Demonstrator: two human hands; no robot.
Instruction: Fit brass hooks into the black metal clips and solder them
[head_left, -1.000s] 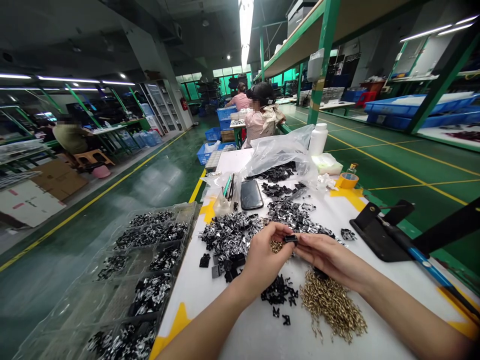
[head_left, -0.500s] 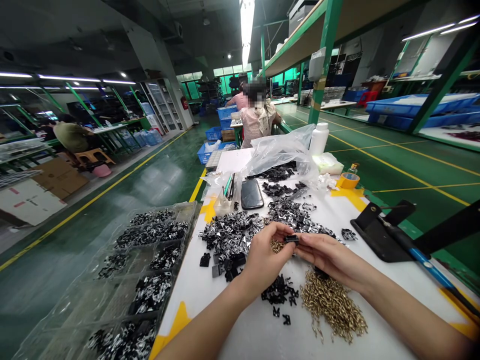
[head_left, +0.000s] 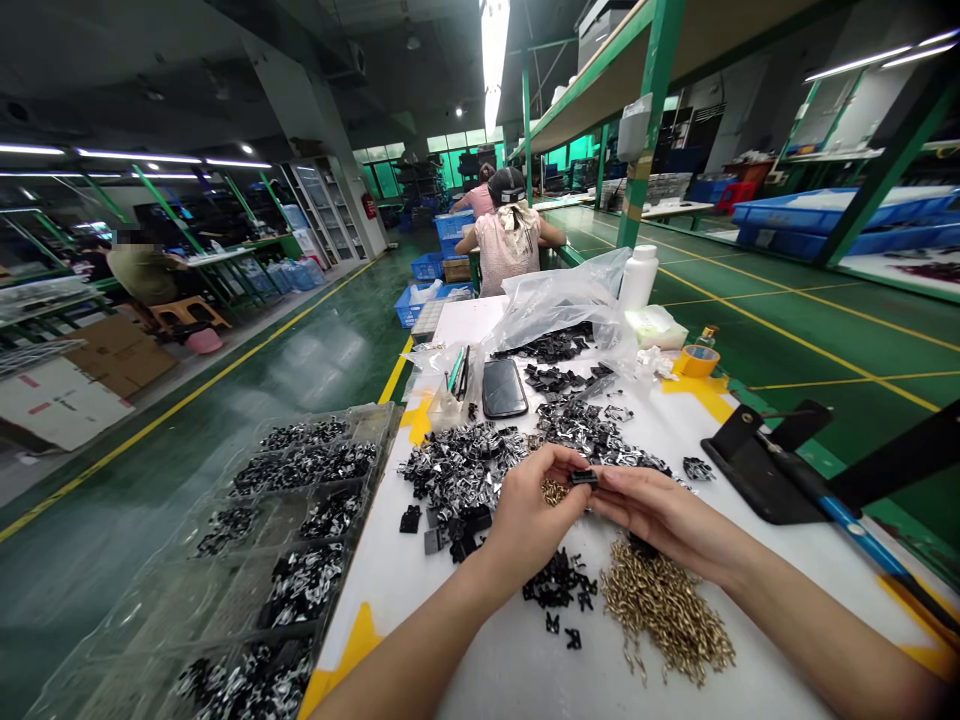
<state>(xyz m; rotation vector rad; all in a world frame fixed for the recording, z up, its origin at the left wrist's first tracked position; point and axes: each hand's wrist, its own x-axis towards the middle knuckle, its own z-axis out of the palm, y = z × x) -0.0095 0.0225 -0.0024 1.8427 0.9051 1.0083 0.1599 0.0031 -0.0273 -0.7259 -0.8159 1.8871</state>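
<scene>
grip: left hand [head_left: 536,510] and right hand [head_left: 660,515] both pinch a small black part [head_left: 582,478] at the fingertips, one hand at each end
part location: held just above the desk [head_left: 510,670], over a few loose brass pieces
change: hands and part sit as they did a second ago; only the co-worker [head_left: 510,240] ahead has turned away
meaning: steady hold, the work on the part looks to be at the same stage
near right hand: brass pile [head_left: 664,605]
near left hand: black clips [head_left: 559,585], silver-black pile [head_left: 461,470]
further: phone [head_left: 502,388], plastic bag [head_left: 562,300], tape roll [head_left: 696,362]
left edge: compartment tray [head_left: 386,420] of parts
</scene>
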